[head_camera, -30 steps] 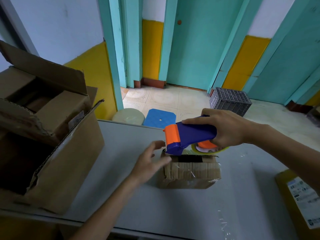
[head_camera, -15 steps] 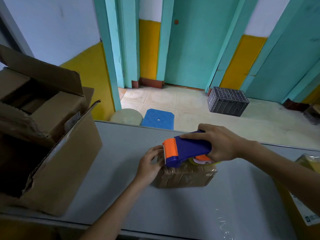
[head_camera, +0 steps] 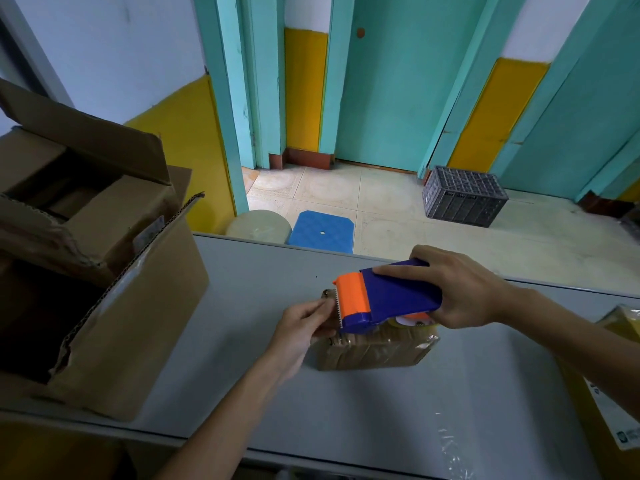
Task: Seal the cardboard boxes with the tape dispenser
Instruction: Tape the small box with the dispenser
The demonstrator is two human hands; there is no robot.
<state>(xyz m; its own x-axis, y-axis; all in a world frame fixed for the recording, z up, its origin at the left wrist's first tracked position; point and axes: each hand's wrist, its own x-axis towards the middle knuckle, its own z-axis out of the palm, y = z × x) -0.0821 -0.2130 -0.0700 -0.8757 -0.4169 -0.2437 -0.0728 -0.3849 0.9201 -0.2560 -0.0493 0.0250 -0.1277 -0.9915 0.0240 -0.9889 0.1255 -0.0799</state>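
A small cardboard box (head_camera: 374, 351), wrapped in clear tape, lies on the grey table (head_camera: 242, 306) in the middle of the view. My right hand (head_camera: 460, 289) grips the blue handle of the tape dispenser (head_camera: 384, 299), whose orange toothed head points left over the box's top. My left hand (head_camera: 304, 327) holds the box's left end, with its fingers curled at the top edge just under the dispenser's teeth. The roll of tape is mostly hidden beneath the dispenser.
A large open cardboard box (head_camera: 104, 289) with smaller boxes inside fills the table's left side. A yellow parcel (head_camera: 616, 375) lies at the right edge. Beyond the table stand a blue stool (head_camera: 322, 232), a round stool (head_camera: 258, 225) and a grey crate (head_camera: 464, 197).
The dispenser has come down from above the box onto its top. My left hand has closed in from beside the box to grip its left end.
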